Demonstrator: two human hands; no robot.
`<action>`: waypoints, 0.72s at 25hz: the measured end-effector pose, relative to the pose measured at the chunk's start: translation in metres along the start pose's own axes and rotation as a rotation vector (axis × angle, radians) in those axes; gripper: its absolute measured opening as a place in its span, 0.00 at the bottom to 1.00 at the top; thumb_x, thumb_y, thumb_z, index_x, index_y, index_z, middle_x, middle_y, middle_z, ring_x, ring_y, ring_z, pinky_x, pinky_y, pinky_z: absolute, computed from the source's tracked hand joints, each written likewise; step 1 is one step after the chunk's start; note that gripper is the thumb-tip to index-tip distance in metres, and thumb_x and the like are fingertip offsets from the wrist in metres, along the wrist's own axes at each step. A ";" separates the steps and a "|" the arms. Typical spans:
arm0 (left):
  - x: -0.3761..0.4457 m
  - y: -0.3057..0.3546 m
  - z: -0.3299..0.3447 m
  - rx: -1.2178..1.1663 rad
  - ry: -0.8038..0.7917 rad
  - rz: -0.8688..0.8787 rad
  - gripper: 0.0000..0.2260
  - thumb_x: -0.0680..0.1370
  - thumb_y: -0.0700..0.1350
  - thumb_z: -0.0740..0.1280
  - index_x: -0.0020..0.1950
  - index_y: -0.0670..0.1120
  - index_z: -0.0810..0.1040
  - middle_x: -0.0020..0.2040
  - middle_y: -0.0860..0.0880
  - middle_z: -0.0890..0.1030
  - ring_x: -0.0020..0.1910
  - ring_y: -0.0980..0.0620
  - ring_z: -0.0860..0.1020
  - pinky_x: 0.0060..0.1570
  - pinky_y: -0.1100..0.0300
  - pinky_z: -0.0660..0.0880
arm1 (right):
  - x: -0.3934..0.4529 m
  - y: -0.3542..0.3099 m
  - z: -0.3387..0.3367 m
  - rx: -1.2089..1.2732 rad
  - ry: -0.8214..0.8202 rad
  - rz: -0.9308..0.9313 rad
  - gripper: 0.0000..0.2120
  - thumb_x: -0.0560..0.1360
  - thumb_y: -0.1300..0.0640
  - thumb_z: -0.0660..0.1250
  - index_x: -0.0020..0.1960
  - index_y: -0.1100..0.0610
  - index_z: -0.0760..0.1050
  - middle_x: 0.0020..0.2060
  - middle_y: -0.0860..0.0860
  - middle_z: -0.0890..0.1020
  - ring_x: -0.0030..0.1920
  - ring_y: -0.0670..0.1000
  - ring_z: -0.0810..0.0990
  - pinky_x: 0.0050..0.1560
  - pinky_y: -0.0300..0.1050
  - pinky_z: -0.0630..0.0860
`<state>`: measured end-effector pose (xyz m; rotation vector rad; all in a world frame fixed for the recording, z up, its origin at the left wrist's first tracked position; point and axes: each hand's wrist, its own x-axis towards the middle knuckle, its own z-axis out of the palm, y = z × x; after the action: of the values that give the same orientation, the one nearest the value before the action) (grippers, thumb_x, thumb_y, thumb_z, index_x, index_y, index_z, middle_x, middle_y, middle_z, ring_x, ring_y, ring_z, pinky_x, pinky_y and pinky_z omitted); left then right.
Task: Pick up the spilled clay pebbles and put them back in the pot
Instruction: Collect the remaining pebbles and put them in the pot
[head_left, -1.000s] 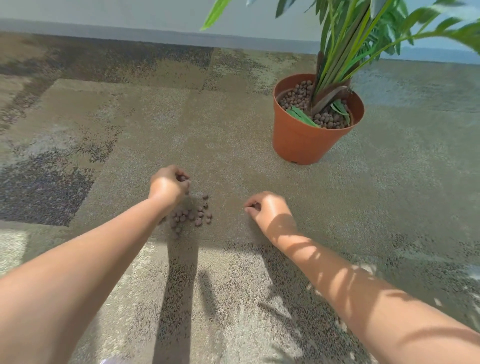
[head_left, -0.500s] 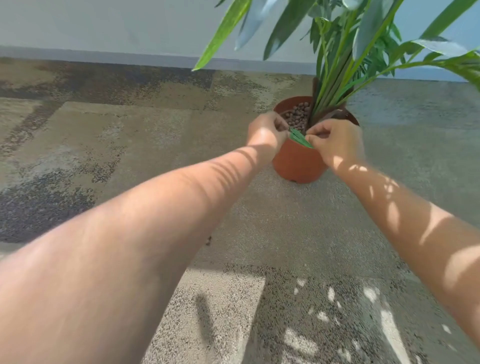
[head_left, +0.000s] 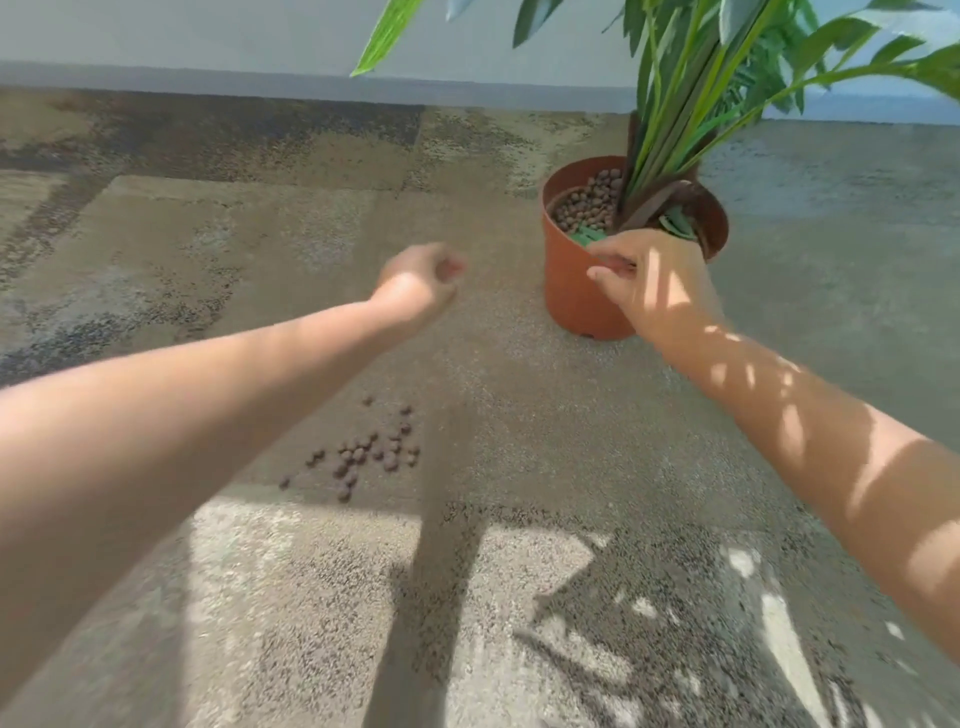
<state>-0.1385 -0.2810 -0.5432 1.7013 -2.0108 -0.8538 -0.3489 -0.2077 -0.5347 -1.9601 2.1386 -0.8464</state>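
Note:
Several brown clay pebbles lie scattered on the carpet between my arms. The terracotta pot stands at the upper right, with a green plant and more pebbles inside. My left hand hovers over the carpet left of the pot, blurred, fingers curled, nothing visible in it. My right hand is at the pot's near rim, fingers curled toward the thumb. No pebble shows between them.
Patterned grey-brown carpet covers the floor up to a pale wall with a grey skirting board at the back. Long green leaves hang over the pot and my right hand. Sunlit patches and leaf shadows lie near me.
One second ago both hands were at the pebbles on the carpet, then both reached the pot. Now my left hand has pulled back left from the pot; my right stays at the rim.

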 end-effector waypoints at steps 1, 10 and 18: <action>-0.009 -0.022 -0.007 0.002 -0.011 -0.032 0.16 0.76 0.36 0.62 0.62 0.45 0.75 0.62 0.46 0.78 0.59 0.49 0.77 0.55 0.62 0.71 | -0.009 -0.007 0.010 0.025 -0.036 -0.017 0.16 0.74 0.56 0.68 0.62 0.56 0.77 0.55 0.53 0.82 0.52 0.50 0.81 0.57 0.42 0.75; -0.100 -0.159 -0.037 0.091 0.106 -0.250 0.15 0.72 0.35 0.64 0.57 0.46 0.73 0.48 0.45 0.80 0.45 0.48 0.77 0.42 0.58 0.71 | -0.081 -0.070 0.102 0.007 -0.658 -0.160 0.20 0.78 0.55 0.61 0.69 0.53 0.67 0.66 0.51 0.73 0.61 0.49 0.77 0.61 0.39 0.72; -0.123 -0.191 -0.020 0.245 -0.213 -0.234 0.14 0.69 0.44 0.73 0.51 0.48 0.73 0.49 0.48 0.77 0.41 0.53 0.75 0.37 0.63 0.68 | -0.101 -0.086 0.137 0.099 -0.580 -0.396 0.13 0.77 0.60 0.63 0.61 0.57 0.76 0.63 0.53 0.77 0.59 0.52 0.79 0.63 0.43 0.73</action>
<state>0.0426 -0.1827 -0.6410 2.0931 -2.1576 -0.9302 -0.1962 -0.1556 -0.6365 -2.2526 1.3904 -0.3412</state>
